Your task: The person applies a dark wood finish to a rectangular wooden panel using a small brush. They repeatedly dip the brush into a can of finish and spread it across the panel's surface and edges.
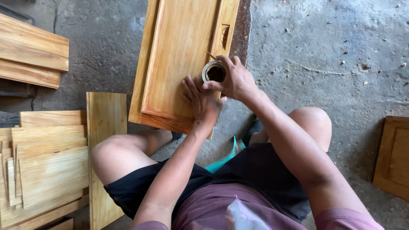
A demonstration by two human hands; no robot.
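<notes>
A small woodworking shop, worked at floor level: a rough, stained concrete floor (324, 51) carries a panelled cabinet door (179, 59) with a cut-out handle slot. Sawn boards (47, 170) are stacked at the floor's left edge, more planks (30, 51) lie at its upper left corner, and another panel (394, 155) rests at the right edge.

A small round tin (214, 72) with dark stuff inside is held by the right hand (236, 80) on a wooden cabinet door (179, 59). The left hand (202, 102) is laid flat on the door, at 7 o'clock from the tin. Wooden boards (47, 170) are stacked on the concrete floor (324, 51) at 9 o'clock.
</notes>
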